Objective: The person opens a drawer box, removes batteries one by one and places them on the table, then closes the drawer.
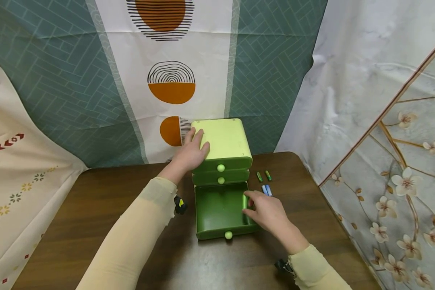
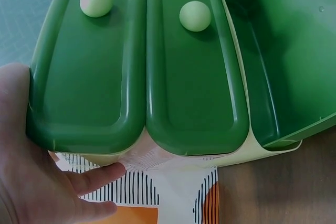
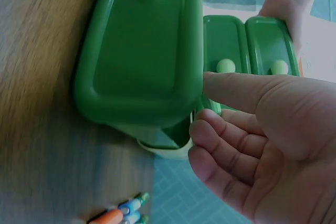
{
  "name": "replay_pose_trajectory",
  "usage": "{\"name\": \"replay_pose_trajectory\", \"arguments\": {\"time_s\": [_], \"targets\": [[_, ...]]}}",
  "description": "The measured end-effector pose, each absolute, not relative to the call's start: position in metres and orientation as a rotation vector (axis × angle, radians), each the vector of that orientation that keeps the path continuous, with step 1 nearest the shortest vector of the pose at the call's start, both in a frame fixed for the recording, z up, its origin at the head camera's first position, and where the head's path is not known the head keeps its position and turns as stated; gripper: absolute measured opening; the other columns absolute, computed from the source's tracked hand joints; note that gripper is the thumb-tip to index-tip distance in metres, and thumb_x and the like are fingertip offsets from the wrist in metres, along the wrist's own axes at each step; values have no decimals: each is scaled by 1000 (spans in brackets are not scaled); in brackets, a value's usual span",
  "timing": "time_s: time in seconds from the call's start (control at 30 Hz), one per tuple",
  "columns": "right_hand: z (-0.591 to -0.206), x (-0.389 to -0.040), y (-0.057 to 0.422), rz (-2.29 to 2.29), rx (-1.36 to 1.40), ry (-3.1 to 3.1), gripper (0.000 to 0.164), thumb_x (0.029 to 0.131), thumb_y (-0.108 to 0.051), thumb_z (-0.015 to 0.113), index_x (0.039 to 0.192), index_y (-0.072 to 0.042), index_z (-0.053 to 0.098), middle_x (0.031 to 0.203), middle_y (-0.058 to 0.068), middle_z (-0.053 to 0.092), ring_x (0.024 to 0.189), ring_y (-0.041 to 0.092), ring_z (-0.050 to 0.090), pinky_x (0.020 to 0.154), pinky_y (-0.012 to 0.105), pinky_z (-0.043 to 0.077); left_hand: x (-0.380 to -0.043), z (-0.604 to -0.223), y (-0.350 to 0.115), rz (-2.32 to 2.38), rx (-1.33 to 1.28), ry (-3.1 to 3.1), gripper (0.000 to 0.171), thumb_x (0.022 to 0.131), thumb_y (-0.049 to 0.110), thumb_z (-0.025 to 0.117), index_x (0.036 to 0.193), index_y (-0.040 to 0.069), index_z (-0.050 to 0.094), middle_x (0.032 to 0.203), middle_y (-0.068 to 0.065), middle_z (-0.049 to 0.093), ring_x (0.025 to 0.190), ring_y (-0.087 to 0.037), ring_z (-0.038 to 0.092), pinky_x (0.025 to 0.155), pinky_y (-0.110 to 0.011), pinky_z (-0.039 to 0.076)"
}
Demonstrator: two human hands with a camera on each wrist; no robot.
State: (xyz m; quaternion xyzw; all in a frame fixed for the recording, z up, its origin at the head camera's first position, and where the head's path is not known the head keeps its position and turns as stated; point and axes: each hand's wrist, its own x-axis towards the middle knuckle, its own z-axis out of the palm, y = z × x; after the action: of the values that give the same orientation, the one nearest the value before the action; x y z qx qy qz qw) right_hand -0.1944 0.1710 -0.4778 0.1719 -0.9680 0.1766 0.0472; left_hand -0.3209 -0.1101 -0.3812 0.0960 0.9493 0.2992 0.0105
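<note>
A small cabinet [image 1: 222, 137] with a pale yellow-green top and dark green drawers stands on the table. Its bottom drawer [image 1: 217, 205] is pulled out; the two upper drawers [image 2: 89, 66] are closed. My left hand [image 1: 192, 155] rests on the cabinet's left top edge, fingers spread. Over the right side of the open drawer, my right hand [image 1: 266, 209] pinches a small light green cylinder [image 1: 244, 201] upright between thumb and fingers. In the right wrist view the drawer front [image 3: 142, 51] is beside the thumb tip, and the cylinder cannot be seen.
Two small green batteries [image 1: 264, 176] lie on the table right of the cabinet. Nearer the right hand are two blue cylinders [image 1: 266, 190], partly behind it. Patterned cloth [image 1: 170, 80] hangs behind the wooden table [image 1: 130, 193], with flowered cloth [image 1: 395, 181] at its right.
</note>
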Motion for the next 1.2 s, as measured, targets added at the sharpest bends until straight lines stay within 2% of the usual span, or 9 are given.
{"name": "replay_pose_trajectory", "arguments": {"time_s": [0.23,0.47,0.8,1.0,1.2], "targets": [[-479,-197,192,555,516,-2952,46,92,-22,93,133,-12,74,91,-12,66,70,7,57,62,35,49,-321,-381,-111,937,302,2954,74,116,54,29,180,22,11,185,-6,-8,164,-41,28,113,-62,44],[-483,-198,213,557,502,-2936,48,92,-19,93,135,-7,74,93,-9,68,73,7,60,65,37,52,-321,-383,-111,962,306,2939,75,116,54,30,180,22,11,185,-5,-8,162,-42,32,114,-62,44],[-487,-204,238,548,427,-3012,50,95,-17,89,139,-4,72,91,-10,68,70,7,58,65,40,52,-322,-382,-111,988,312,2929,74,116,54,31,180,22,11,185,-5,-9,166,-40,22,119,-64,39],[-486,-212,255,518,396,-3082,52,96,-16,87,143,-3,70,92,-6,70,76,12,64,69,45,56,-321,-381,-111,979,310,2940,74,116,54,31,180,22,12,185,-6,-8,166,-41,23,121,-64,37],[-491,-217,264,504,372,-3149,54,95,-14,85,145,-3,69,95,-3,70,78,14,63,67,43,53,-320,-380,-111,964,308,2938,74,116,54,30,180,21,11,185,-6,-8,166,-40,23,120,-65,37]]}}
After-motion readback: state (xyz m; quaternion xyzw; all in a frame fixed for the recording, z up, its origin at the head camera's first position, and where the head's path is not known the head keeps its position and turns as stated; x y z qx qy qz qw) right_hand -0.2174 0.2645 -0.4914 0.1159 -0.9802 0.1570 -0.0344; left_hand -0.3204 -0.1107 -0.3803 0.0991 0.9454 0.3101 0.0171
